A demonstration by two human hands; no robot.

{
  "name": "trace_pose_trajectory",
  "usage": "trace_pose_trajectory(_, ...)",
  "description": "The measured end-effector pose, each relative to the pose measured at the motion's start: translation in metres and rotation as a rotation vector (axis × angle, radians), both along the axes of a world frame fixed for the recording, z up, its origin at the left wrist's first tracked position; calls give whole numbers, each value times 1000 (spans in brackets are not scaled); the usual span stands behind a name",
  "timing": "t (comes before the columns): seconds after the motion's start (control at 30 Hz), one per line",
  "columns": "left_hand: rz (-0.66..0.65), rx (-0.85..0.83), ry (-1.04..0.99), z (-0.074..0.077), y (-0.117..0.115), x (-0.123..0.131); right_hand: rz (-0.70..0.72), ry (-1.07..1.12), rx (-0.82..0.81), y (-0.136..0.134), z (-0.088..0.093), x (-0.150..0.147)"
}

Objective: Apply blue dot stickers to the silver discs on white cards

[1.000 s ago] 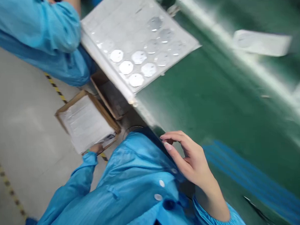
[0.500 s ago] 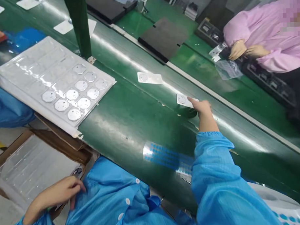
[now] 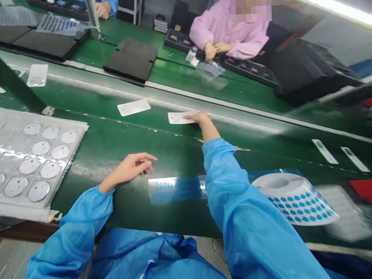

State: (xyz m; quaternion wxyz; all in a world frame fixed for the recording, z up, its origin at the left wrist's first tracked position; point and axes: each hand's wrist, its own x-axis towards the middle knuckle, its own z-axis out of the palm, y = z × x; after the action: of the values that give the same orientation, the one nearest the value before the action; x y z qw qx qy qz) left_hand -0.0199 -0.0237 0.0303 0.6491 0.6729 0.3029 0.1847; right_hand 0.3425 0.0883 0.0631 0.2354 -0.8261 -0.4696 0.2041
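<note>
My right hand point(image 3: 200, 118) reaches out at 12 o'clock across the green counter point(image 3: 119, 137), its fingertips pressed flat on a small white card point(image 3: 178, 117) that lies on the moving belt; the hand is laid on the card, not clenched around it. My left hand point(image 3: 132, 167) hovers low at 10 o'clock from my chest, loose and released, forefinger pointing toward 3 o'clock, holding nothing. Just below it, toward 5 o'clock, a clear strip of blue dot stickers point(image 3: 175, 188) lies flat on the counter and passes under my right sleeve point(image 3: 237, 203). At 3 o'clock from the strip sits a roll of the same blue dot stickers point(image 3: 293, 196), its loose end fanned out. A second white card point(image 3: 134, 107) rests at 10 o'clock from the one I touch, apart from it. At 9 o'clock a clear plastic tray point(image 3: 31, 157) with round metal discs in its pockets lies over the counter's near edge. Across the belt, at 12 o'clock, a person in a pink coat point(image 3: 231, 32) has both hands together over a black tray, and a black mat point(image 3: 131, 59) lies near them.
</note>
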Motion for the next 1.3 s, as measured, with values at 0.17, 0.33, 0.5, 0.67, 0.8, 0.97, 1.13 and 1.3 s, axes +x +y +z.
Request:
trace_pose_trajectory(0.17, 121, -112, -54, -19, 16, 45, -2, 268, 196, -44, 14, -26)
trace_pose_trajectory(0.33, 317, -286, -468, -8, -21, 72, 176, 453, 269, -165, -3, -95)
trace_pose_trajectory(0.5, 556, -348, -301, 11, -35, 50, 187, 369, 288, -285, -16, -90)
trace_pose_trajectory(0.67, 476, -152, 284, 10, -14, -7, 112, -50, 205, -370, -34, -12)
trace_pose_trajectory(0.8, 344, 31, 481, 7, -18, -28, 217, -82, 132, -402, -45, 9)
trace_pose_trajectory(0.97, 222, -247, 434, 17, -44, -28, 262, 16, 194, -380, -37, -11)
trace_pose_trajectory(1.13, 195, -350, 345, 17, -46, -24, 379, 99, 345, -306, -27, -60)
trace_pose_trajectory(1.3, 26, -507, 242, 15, -45, -26, 442, 324, 369, -247, -31, -103)
